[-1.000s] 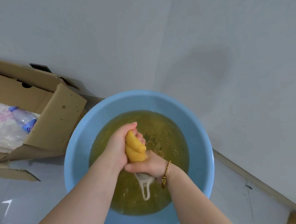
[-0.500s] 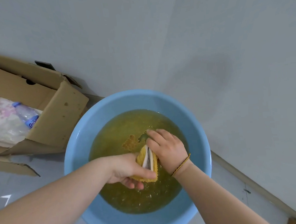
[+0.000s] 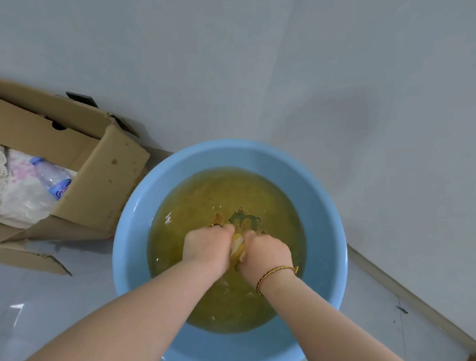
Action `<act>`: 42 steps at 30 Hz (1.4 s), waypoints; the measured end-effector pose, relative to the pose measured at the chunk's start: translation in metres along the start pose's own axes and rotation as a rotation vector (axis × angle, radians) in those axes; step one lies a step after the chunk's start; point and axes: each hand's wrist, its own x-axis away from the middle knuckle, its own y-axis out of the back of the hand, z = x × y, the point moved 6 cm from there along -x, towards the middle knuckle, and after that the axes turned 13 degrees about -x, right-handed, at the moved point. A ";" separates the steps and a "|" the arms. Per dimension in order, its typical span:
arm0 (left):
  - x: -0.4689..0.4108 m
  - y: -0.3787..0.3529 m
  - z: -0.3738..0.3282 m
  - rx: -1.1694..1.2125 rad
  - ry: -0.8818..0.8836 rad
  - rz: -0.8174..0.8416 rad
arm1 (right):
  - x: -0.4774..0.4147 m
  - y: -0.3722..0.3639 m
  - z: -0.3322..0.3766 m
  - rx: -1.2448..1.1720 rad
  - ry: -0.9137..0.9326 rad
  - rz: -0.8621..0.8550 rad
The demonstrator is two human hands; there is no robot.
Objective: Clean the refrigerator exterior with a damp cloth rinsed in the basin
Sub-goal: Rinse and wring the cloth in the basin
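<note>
Cloth (image 3: 238, 248) now lower in basin (image 3: 130, 255)

The basin (image 3: 130, 257) is smooth, glossy blue plastic, the cloth (image 3: 238, 246) a wet yellow fabric, the box (image 3: 99, 185) matt brown cardboard, the bottle (image 3: 53, 176) clear plastic, and the floor (image 3: 44, 295) shiny tile.

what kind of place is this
Likely a corner of a home: a basin of water sits on a tiled floor by a plain wall, beside an open cardboard box with a bottle.
</note>
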 end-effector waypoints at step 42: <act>0.074 0.049 -0.016 1.674 0.059 0.044 | 0.117 0.042 0.005 -1.118 -0.084 -0.631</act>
